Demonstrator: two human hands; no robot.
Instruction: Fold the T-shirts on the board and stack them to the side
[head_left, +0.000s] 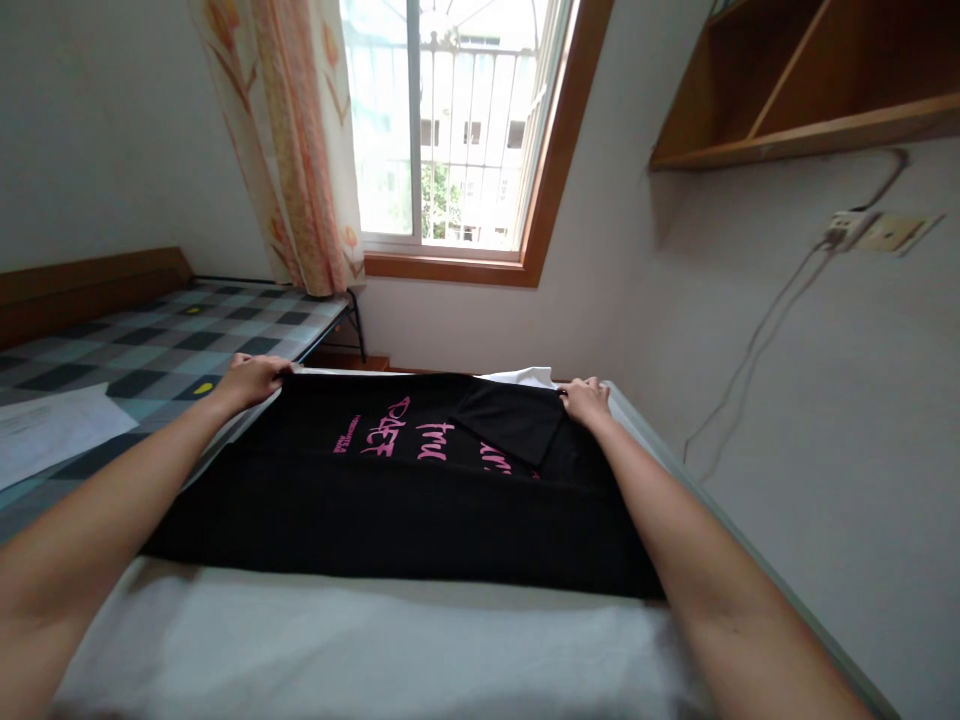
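Observation:
A black T-shirt (405,515) with pink lettering lies sideways across a table with a pale cover (390,640). Its near side is folded over in a long strip, and a sleeve lies folded on top of the print. At the far left corner, my left hand (259,380) pinches the shirt's edge. My right hand (587,402) grips the far edge on the right, close to the folded sleeve. Both sets of fingertips are partly hidden. Some white cloth (529,377) shows just beyond the shirt.
A bed with a checkered cover (150,340) stands at the left, with white paper (60,425) on it. Behind are a curtain (300,150) and a barred window (465,130). A wooden shelf (810,130) and a socket with a hanging cord (844,230) are on the right wall.

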